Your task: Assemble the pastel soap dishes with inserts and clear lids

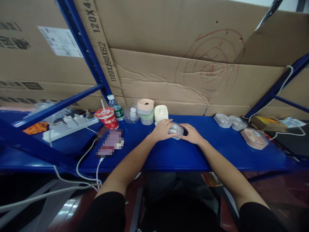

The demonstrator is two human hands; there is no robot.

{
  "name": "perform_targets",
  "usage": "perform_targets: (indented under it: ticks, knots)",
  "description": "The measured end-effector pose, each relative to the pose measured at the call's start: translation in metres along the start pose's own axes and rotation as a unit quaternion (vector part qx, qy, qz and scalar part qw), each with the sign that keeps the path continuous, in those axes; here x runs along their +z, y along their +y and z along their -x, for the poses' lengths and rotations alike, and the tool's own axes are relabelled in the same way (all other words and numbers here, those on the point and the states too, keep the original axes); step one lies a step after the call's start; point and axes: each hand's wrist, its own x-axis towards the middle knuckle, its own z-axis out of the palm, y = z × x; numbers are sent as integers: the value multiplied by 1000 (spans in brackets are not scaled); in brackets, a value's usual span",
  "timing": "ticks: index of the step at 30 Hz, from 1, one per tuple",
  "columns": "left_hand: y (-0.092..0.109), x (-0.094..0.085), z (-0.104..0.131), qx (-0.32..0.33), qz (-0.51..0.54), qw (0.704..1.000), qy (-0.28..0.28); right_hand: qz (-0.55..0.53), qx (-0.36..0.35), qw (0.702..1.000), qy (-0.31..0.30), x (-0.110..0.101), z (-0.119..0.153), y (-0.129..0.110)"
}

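Note:
In the middle of the blue table [178, 158], a small container with a clear plastic cover [176, 129] sits between my two hands. My left hand [163, 130] presses on its left side, with fingers over the top. My right hand [191, 133] grips the right side, thumb toward the near edge. The far side of the container is partly hidden by my fingers. Just behind my left hand stands a stack of cream-coloured trays [161, 112]. Left of that are stacked peach and green tubs [146, 111] and a stack of clear round lids [132, 113].
A red cup with a straw [107, 117], a water bottle [116, 108] and a blurred-out flat item [109, 143] stand left. A power strip [71, 127] lies beyond them. At right are clear-covered containers [223, 120], a peach container [254, 138] and an open carton [267, 124].

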Motion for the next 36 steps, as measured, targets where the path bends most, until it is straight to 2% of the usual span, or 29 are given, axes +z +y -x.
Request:
perform_targets:
  ticks: [4,10,13,17,20,22,23,25,27,29,31,33,36]
  knots:
    - [-4,-1,1,6,13,999,-41,-39,16,999,27,1,5,-1]
    - [-1,-4,-1,21,25,999,-43,-82,19,995,45,-7,14,5]
    - [2,-5,-1,34,27,998,-36,-98,23,992,75,-9,16,7]
    - [7,-5,-4,41,21,999,19,-127,18,982,136,-9,17,1]
    - [1,-12,-6,24,9,992,122,-155,-11,973,170,-7,16,-7]
    - [-14,-26,-3,-27,-1,971,236,-155,-29,973,168,-6,16,-9]
    - [-24,-36,-1,-73,-7,949,306,-149,-32,975,164,-5,16,-9]
    - [-47,-61,6,-167,-15,880,445,-133,-26,978,161,-4,16,-6]
    - [-70,-88,16,-255,-13,812,524,-128,-11,977,169,-3,15,0]
    - [-90,-109,26,-332,11,759,559,-127,7,975,183,-2,15,5]
    - [-106,-121,33,-381,33,731,565,-128,20,972,194,-1,14,9]
    - [-117,-122,38,-409,36,732,544,-125,24,971,201,0,14,11]
    - [-129,-114,41,-423,26,761,491,-116,22,974,194,0,15,13]
